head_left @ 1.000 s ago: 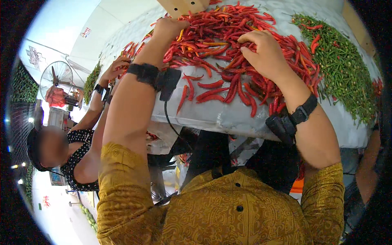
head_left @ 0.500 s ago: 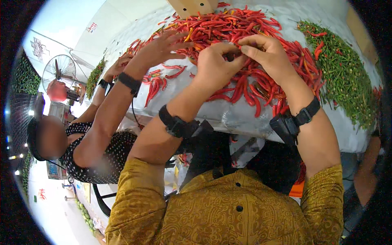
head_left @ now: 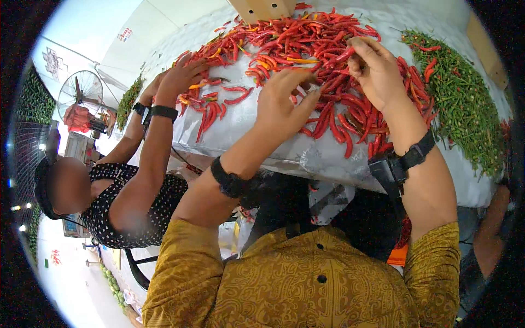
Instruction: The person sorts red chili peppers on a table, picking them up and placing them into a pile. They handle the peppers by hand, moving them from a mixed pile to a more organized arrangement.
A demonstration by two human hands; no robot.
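Note:
A broad heap of red chili peppers (head_left: pixel 306 35), with a few orange ones among them, lies on the pale-covered table (head_left: pixel 284 152). Above the heap's right part, my right hand (head_left: pixel 378 79) is closed, pinching a red chili pepper (head_left: pixel 343 57) between thumb and fingertips. My left hand (head_left: pixel 281 104) hovers over the near edge of the heap, fingers curled but apart from the thumb, and I see nothing held in it. Both my wrists wear black straps with small devices.
To the right spreads a pile of green stems (head_left: pixel 465 98) with a few red chilies on it. A cardboard box (head_left: pixel 262 10) stands at the far edge. On the left, a co-worker's hands (head_left: pixel 178 79) reach over chilies; a fan (head_left: pixel 79 95) stands behind.
My hands have moved apart from each other, the right one up and rightward with a chili, the left one slightly down. The co-worker's hands have drawn back leftward from the heap.

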